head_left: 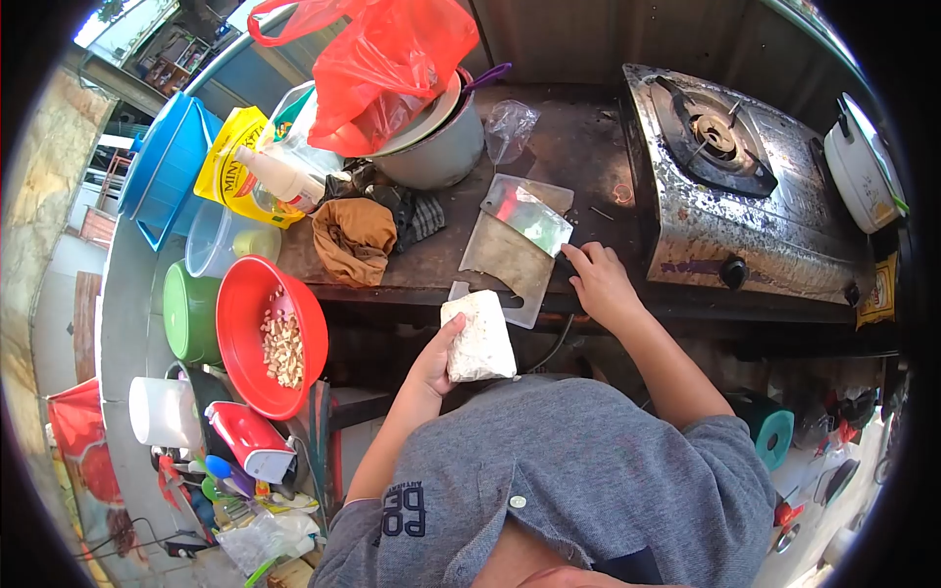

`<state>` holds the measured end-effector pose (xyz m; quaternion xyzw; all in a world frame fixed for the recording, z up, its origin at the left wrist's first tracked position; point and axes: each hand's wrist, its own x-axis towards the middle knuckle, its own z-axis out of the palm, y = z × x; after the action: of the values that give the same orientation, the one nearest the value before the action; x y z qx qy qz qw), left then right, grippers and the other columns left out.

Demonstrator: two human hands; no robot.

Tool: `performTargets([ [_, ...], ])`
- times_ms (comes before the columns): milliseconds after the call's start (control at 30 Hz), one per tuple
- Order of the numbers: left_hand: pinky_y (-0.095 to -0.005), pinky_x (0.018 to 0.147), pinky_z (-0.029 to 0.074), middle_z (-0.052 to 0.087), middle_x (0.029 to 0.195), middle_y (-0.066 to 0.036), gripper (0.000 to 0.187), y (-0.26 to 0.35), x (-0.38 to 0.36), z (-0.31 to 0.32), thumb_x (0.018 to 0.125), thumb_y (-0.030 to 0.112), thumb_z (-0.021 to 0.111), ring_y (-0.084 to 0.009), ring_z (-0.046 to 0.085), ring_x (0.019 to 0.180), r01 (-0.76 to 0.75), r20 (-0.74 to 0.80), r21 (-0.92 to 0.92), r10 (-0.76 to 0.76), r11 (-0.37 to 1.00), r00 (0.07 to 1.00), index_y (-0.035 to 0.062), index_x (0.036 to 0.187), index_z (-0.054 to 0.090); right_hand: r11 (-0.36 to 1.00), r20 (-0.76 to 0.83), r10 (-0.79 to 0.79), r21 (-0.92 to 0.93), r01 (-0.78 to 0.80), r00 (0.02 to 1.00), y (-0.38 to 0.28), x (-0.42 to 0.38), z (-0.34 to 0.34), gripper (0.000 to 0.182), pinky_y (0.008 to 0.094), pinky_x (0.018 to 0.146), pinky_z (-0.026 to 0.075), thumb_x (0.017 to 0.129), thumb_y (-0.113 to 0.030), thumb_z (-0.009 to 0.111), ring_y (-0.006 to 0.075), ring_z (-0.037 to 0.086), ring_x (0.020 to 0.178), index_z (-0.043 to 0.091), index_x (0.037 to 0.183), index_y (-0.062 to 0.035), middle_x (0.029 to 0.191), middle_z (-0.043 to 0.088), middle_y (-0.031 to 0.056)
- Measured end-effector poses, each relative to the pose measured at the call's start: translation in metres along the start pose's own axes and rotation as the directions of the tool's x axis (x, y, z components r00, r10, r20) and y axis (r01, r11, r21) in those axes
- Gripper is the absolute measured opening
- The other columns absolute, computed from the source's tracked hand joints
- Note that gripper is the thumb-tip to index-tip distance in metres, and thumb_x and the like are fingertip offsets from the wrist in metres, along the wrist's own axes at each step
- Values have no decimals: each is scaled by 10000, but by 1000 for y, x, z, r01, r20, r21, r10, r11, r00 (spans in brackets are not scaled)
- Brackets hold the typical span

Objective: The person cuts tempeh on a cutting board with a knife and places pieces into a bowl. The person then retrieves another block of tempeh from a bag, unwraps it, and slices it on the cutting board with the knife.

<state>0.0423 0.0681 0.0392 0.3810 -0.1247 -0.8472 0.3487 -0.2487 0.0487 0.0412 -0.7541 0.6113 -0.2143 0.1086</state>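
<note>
My left hand [436, 362] is closed around a white block of tempeh [480, 338], held upright in front of my shirt. Its wrapping, if any, is hard to make out. A cleaver [529, 220] with a broad shiny blade lies across the cutting board [505, 257] on the dark counter. At the blade's right end, my right hand [603, 281] has its fingers curled at the dark handle, which is mostly hidden by them. The cutting board's near end sticks out past the counter edge, just beyond the tempeh.
A gas stove [730, 186] stands at the right, with a white pot [863, 167] beside it. Behind the board are a grey pot [436, 147], a red plastic bag [392, 59] and a brown cloth [353, 240]. A red bowl [312, 328] of diced pieces is at my left.
</note>
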Motion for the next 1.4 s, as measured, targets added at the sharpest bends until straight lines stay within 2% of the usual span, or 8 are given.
performTargets([
  [67,-417,937,505,633,1151,-135,536,0,6,-1,893,331,634,-249,635,1050,-24,-43,95,28,995,999,5,1289,478,1000,38,-12,-13,12,999,-3,0,2,467,418,825,468,797,-92,648,317,517,940,519,1244,-58,1051,519,131],
  [200,-430,596,590,655,1065,-139,546,5,20,-12,868,355,660,-263,688,882,-31,-27,132,35,991,999,13,1255,485,999,46,-33,4,33,998,-13,-2,-10,466,415,828,468,801,-63,623,328,515,930,503,1251,-50,1030,521,141],
  [233,-451,867,534,639,1124,-155,550,8,20,-13,882,363,643,-276,650,999,-23,-7,156,25,988,1000,-11,1257,495,999,30,-44,16,43,999,-16,-3,-15,464,417,829,469,800,-57,616,334,518,937,499,1249,-46,1026,522,149],
  [533,-379,855,537,649,1120,-142,580,56,-6,-41,821,292,725,-232,667,970,-42,-79,375,77,926,994,-23,1253,499,758,163,164,611,-230,973,-11,-20,-46,402,420,741,495,865,-125,544,362,633,817,476,1240,4,913,643,205],
  [733,-311,821,510,653,1048,-96,587,104,-21,-17,758,212,786,-160,638,934,109,-186,887,130,449,974,-18,1226,518,604,313,283,676,-422,907,-11,-36,-55,485,325,584,488,892,-232,603,168,604,636,451,1285,8,810,629,116],
  [867,-306,879,471,637,1063,-94,696,113,-1,12,690,256,832,-162,603,979,-37,14,927,65,372,998,-20,1244,514,485,324,293,760,-432,900,-9,-39,-56,481,296,526,468,892,-230,609,123,574,576,452,1275,14,816,622,101],
  [1200,-344,970,427,577,1165,-138,754,117,96,34,694,314,837,-215,555,1106,-142,139,965,29,220,990,-46,1258,491,754,141,174,618,-224,975,-30,-38,-52,448,450,797,496,892,-162,596,413,609,962,432,1279,-8,1075,610,236],
  [1400,-392,919,444,554,1178,-157,497,87,60,56,666,223,789,-320,545,1097,-382,514,850,411,-363,753,4,1071,599,810,190,72,562,-169,979,-42,-35,-45,470,474,756,513,908,-152,563,419,616,893,383,1311,11,1084,583,242],
])
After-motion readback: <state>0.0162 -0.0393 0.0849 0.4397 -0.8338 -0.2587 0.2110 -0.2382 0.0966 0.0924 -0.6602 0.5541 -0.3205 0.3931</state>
